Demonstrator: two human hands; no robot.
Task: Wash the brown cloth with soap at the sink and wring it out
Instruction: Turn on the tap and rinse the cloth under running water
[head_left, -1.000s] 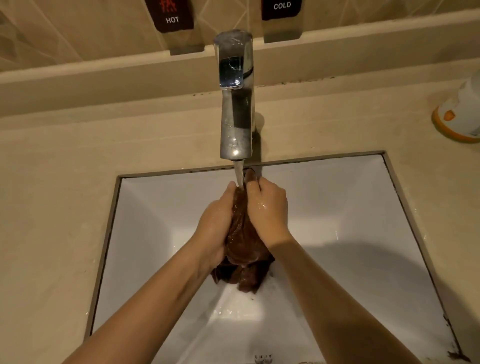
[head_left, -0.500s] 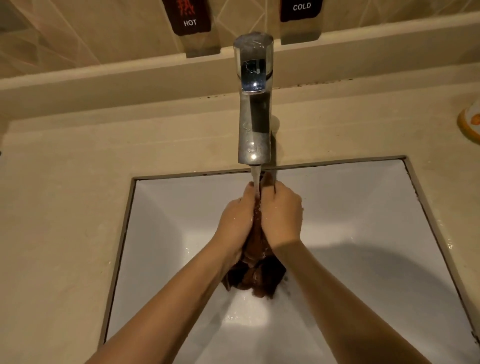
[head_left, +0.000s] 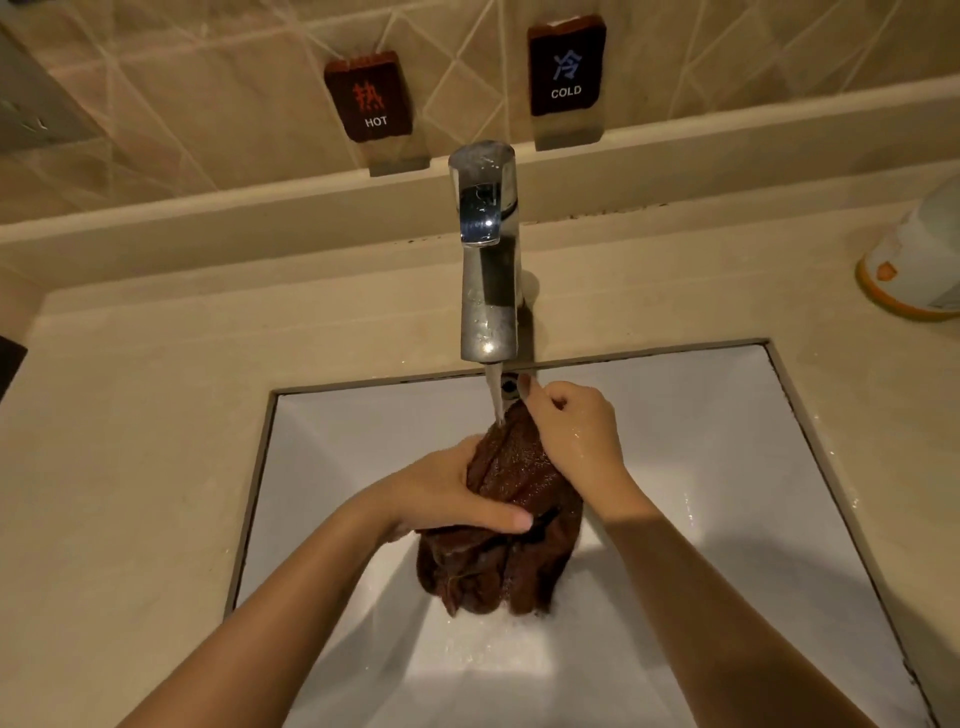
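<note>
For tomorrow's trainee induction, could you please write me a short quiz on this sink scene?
1. True or false: water runs from the faucet onto the brown cloth.
2. Which word is on the wall sign nearer the white and orange container? A. WARM B. COLD C. SOAP
3. Fill in: the ___ hand holds the cloth's upper end at the stream, while the other grips it lower down.
Key: 1 true. 2 B. 3 right: the right hand is at the top, and the left hand grips lower, over the sink.
</note>
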